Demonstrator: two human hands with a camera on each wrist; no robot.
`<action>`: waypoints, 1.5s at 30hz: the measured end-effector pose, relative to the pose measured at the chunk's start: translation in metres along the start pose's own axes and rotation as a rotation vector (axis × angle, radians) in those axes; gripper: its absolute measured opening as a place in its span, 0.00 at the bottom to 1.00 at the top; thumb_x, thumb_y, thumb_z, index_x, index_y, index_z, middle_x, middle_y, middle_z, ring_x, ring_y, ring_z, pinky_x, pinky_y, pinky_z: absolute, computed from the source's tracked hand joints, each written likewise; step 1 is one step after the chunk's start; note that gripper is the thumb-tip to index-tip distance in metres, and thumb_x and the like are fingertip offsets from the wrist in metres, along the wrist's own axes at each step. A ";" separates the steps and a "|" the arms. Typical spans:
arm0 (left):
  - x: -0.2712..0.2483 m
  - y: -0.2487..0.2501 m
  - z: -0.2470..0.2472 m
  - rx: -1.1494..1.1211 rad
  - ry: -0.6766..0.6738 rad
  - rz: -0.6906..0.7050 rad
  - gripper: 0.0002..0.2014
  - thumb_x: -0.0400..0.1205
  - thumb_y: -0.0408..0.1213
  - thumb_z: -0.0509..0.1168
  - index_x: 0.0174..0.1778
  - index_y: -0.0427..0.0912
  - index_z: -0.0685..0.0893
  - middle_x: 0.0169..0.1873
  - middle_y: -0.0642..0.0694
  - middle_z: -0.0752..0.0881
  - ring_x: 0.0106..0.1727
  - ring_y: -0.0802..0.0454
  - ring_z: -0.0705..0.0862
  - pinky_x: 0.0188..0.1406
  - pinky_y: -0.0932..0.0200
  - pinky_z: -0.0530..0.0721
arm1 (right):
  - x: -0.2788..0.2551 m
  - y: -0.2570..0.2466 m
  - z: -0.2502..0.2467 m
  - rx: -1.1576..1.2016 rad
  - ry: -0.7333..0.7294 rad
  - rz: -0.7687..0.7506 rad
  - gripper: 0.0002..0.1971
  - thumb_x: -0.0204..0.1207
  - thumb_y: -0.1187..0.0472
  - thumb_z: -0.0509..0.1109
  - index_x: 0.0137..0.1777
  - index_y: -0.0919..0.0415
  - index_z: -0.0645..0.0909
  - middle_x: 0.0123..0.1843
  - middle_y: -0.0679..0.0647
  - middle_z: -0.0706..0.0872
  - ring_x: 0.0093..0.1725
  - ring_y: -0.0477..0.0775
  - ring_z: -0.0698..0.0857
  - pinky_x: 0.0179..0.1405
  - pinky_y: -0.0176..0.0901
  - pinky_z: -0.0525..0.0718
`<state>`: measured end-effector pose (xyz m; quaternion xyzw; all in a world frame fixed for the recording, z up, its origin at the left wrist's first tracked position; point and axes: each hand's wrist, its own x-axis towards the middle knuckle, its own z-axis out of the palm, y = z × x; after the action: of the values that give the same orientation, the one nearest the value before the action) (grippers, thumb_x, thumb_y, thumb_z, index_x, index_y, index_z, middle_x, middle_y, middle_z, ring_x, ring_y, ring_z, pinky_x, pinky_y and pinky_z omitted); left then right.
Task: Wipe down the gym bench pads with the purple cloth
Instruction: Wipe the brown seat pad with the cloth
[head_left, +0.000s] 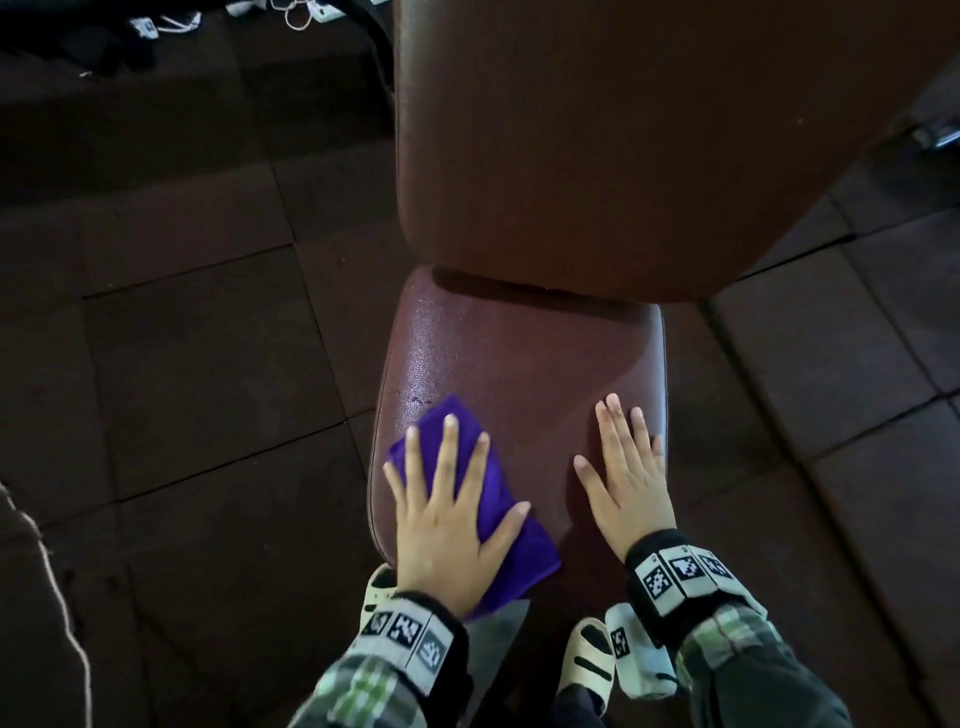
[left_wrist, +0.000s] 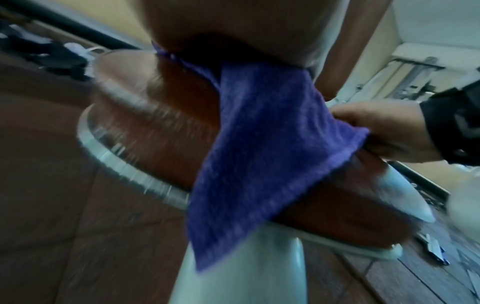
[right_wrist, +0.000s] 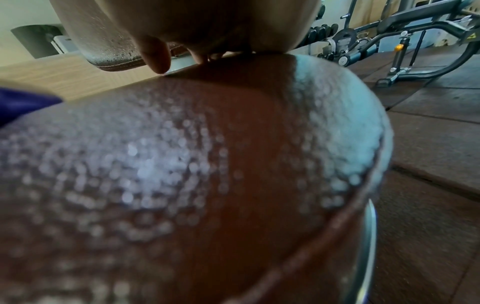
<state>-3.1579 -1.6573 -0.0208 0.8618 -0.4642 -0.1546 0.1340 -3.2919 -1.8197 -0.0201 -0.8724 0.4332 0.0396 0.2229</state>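
The maroon seat pad (head_left: 519, 353) lies below me, with the tilted back pad (head_left: 623, 130) rising beyond it. A purple cloth (head_left: 496, 499) is spread on the seat's near left part. My left hand (head_left: 447, 483) presses flat on the cloth with its fingers straight and spread. In the left wrist view the cloth (left_wrist: 259, 154) hangs over the seat's front edge. My right hand (head_left: 621, 457) rests flat on the bare seat near its right edge, apart from the cloth. The right wrist view shows the seat pad (right_wrist: 182, 164) shiny and a cloth corner (right_wrist: 23, 105) at the left.
Dark rubber floor tiles (head_left: 208, 364) surround the bench. My feet in white sandals (head_left: 589, 660) stand at its near end. A thin cord (head_left: 57, 597) runs along the floor at the left. A gym machine (right_wrist: 405, 41) and dumbbells stand to the right.
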 end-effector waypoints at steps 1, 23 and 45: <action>0.015 -0.001 -0.003 0.025 -0.020 0.051 0.37 0.82 0.67 0.52 0.83 0.50 0.67 0.87 0.44 0.56 0.86 0.31 0.48 0.81 0.31 0.42 | 0.000 -0.001 0.000 -0.002 0.000 0.006 0.34 0.75 0.37 0.40 0.80 0.46 0.39 0.81 0.36 0.40 0.79 0.38 0.33 0.77 0.40 0.30; 0.111 -0.037 -0.032 0.018 -0.046 0.278 0.33 0.80 0.58 0.56 0.82 0.52 0.70 0.85 0.46 0.61 0.85 0.34 0.53 0.81 0.32 0.53 | 0.001 0.000 0.002 0.027 0.038 -0.001 0.33 0.78 0.41 0.50 0.82 0.46 0.45 0.82 0.34 0.44 0.82 0.44 0.42 0.79 0.39 0.33; 0.119 -0.029 -0.032 -0.014 -0.146 0.294 0.31 0.83 0.53 0.54 0.82 0.44 0.70 0.84 0.36 0.61 0.83 0.24 0.57 0.74 0.22 0.59 | 0.019 -0.041 -0.018 0.108 0.213 0.080 0.35 0.72 0.40 0.54 0.74 0.61 0.70 0.77 0.49 0.68 0.77 0.58 0.64 0.78 0.50 0.56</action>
<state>-3.0609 -1.7389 -0.0190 0.7701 -0.5927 -0.1987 0.1269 -3.2508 -1.8198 0.0057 -0.8403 0.4905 -0.0677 0.2206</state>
